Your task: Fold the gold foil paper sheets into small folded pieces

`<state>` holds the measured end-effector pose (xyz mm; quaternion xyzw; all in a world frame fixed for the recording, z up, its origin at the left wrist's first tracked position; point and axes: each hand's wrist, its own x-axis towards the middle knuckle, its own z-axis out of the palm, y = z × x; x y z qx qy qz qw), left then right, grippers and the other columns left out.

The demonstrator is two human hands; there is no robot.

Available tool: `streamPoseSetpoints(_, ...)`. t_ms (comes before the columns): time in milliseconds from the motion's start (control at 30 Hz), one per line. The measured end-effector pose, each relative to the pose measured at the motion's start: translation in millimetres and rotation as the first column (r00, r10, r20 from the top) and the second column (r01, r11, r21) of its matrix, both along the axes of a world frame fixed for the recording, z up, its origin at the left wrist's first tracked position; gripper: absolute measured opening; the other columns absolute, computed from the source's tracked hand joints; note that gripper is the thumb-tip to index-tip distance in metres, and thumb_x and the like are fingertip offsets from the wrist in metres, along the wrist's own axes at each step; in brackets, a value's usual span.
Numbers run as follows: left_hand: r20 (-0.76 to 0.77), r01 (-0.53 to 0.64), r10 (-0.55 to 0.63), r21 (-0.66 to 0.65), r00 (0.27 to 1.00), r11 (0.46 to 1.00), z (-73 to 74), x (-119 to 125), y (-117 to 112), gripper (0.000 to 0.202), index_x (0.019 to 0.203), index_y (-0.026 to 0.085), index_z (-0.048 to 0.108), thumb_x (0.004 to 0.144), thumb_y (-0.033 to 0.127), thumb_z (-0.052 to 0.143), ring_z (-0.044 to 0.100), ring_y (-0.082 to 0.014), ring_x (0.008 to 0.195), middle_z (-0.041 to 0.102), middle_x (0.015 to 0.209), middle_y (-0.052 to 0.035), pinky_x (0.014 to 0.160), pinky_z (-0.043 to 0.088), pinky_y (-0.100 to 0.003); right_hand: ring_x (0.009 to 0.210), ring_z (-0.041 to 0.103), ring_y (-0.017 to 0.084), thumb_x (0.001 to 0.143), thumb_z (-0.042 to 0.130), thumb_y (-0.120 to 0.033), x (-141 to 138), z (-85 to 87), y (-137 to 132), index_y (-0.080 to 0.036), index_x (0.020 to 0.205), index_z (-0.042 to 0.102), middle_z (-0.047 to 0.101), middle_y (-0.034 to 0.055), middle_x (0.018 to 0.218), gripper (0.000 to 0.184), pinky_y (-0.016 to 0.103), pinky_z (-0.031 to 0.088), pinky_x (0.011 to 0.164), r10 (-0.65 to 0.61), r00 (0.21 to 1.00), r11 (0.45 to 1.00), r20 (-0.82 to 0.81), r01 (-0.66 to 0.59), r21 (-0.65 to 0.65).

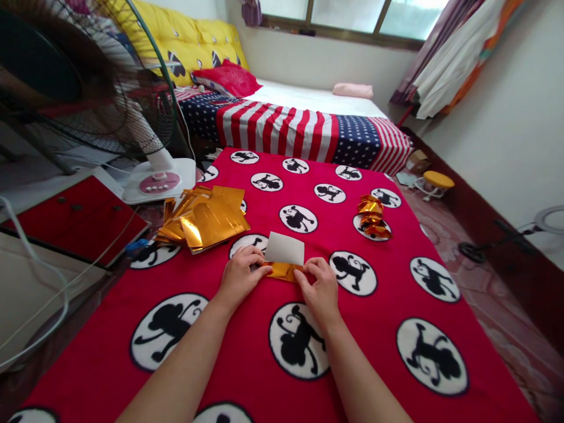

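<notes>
Between my hands lies a sheet of gold foil paper (285,248), its pale back facing up and its near edge folded over so a gold strip shows. My left hand (242,273) pinches the left end of that fold, thumb and fingers closed on it. At the right end, my right hand (319,285) grips the fold in the same way. A loose pile of flat gold foil sheets (214,217) lies to the left, beyond my left hand. Off to the right sits a small row of folded gold foil pieces (372,216).
A red cloth (229,370) with black monkey figures in white circles covers the surface under my hands. An electric fan (154,170) stands at the left, near a red-topped cabinet (83,217). Behind are a bed (304,100) and, at right, a yellow stool (438,179).
</notes>
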<state>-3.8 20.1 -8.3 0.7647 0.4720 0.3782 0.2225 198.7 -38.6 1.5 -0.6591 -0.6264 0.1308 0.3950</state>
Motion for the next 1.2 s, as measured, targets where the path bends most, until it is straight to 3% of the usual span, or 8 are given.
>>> streamPoseSetpoints(200, 0.035, -0.022, 0.022, 0.008, 0.999, 1.0, -2.5, -2, 2, 0.008, 0.075, 0.02, 0.068, 0.08, 0.025, 0.071, 0.063, -0.02, 0.082, 0.07, 0.079, -0.0025, 0.077, 0.048, -0.033, 0.08, 0.055, 0.019, 0.078, 0.07, -0.025, 3, 0.2, -2, -0.021, 0.065, 0.058, 0.062, 0.0013, 0.082, 0.018, 0.034, 0.04, 0.076, 0.056, 0.997, 0.998, 0.054, -0.055, -0.021)
streamPoseSetpoints(367, 0.166, -0.045, 0.034, 0.068, 0.986, 0.997, 2.2, -3, -4, 0.01, 0.075, 0.02, 0.069, 0.081, 0.028, 0.071, 0.064, -0.0185, 0.081, 0.071, 0.081, -0.0036, 0.078, 0.05, -0.032, 0.08, 0.058, 0.017, 0.081, 0.063, -0.016, 1, -3.5, -6, -0.022, 0.075, 0.066, 0.063, 0.0017, 0.086, 0.01, 0.031, 0.043, 0.075, 0.077, 0.99, 0.995, -0.116, -0.068, 0.078)
streamPoseSetpoints(467, 0.227, -0.003, -0.014, 0.071, 0.974, 0.997, 5.5, -5, -8, 0.006, 0.077, 0.021, 0.071, 0.08, 0.025, 0.073, 0.065, -0.0181, 0.084, 0.072, 0.086, -0.0039, 0.08, 0.051, -0.031, 0.082, 0.06, 0.017, 0.082, 0.056, -0.008, 2, -6.0, -8, -0.023, 0.08, 0.069, 0.064, 0.0022, 0.087, 0.019, 0.03, 0.044, 0.074, 0.093, 0.981, 0.991, -0.171, -0.073, 0.115)
streamPoseSetpoints(533, 0.202, 0.055, -0.06, 0.029, 0.977, 0.998, 6.1, -7, -9, 0.002, 0.078, 0.021, 0.072, 0.078, 0.018, 0.072, 0.065, -0.0172, 0.082, 0.072, 0.084, -0.0031, 0.076, 0.051, -0.029, 0.082, 0.061, 0.017, 0.081, 0.056, -0.007, 4, -6.8, -8, -0.023, 0.079, 0.068, 0.065, 0.0022, 0.086, 0.02, 0.03, 0.044, 0.074, 0.127, 0.976, 0.989, -0.179, -0.11, 0.098)
streamPoseSetpoints(667, 0.122, 0.108, -0.103, -0.035, 0.987, 0.993, 3.9, -9, -9, 0.019, 0.081, 0.021, 0.073, 0.076, 0.004, 0.065, 0.065, -0.0167, 0.082, 0.072, 0.082, -0.0023, 0.076, 0.05, -0.028, 0.083, 0.061, 0.018, 0.087, 0.059, -0.017, 7, -5.7, -7, -0.023, 0.083, 0.07, 0.066, 0.0033, 0.087, 0.013, 0.03, 0.045, 0.074, 0.175, 0.971, 0.984, -0.16, -0.17, 0.048)
streamPoseSetpoints(767, 0.103, 0.097, -0.091, -0.052, 0.991, 0.994, 2.2, -8, -6, 0.013, 0.082, 0.021, 0.074, 0.079, 0.011, 0.066, 0.066, -0.0171, 0.082, 0.073, 0.082, -0.0028, 0.077, 0.05, -0.029, 0.079, 0.06, 0.017, 0.091, 0.057, -0.025, 5, -2.6, -7, -0.022, 0.08, 0.069, 0.064, 0.0035, 0.086, 0.016, 0.029, 0.043, 0.072, 0.148, 0.983, 0.989, -0.108, -0.147, 0.017)
streamPoseSetpoints(1000, 0.083, 0.097, -0.095, -0.025, 0.992, 0.995, 5.3, -6, -5, 0.006, 0.084, 0.021, 0.072, 0.083, 0.018, 0.067, 0.065, -0.0188, 0.093, 0.073, 0.095, -0.0041, 0.087, 0.049, -0.032, 0.072, 0.053, 0.015, 0.089, 0.057, -0.023, 0, 3.8, -9, -0.02, 0.069, 0.056, 0.057, 0.0009, 0.076, 0.021, 0.028, 0.038, 0.069, 0.027, 0.999, 1.0, 0.032, -0.026, -0.018)
streamPoseSetpoints(1200, -0.012, 0.122, -0.124, -0.114, 0.992, 0.986, 10.6, -8, -14, 0.008, 0.088, 0.021, 0.072, 0.086, 0.024, 0.066, 0.063, -0.0161, 0.079, 0.07, 0.084, -0.0032, 0.073, 0.048, -0.028, 0.075, 0.054, 0.015, 0.087, 0.057, -0.021, 2, 4.7, -19, -0.02, 0.069, 0.055, 0.058, 0.0009, 0.079, 0.018, 0.028, 0.038, 0.072, 0.03, 0.999, 0.999, 0.015, -0.029, -0.038)
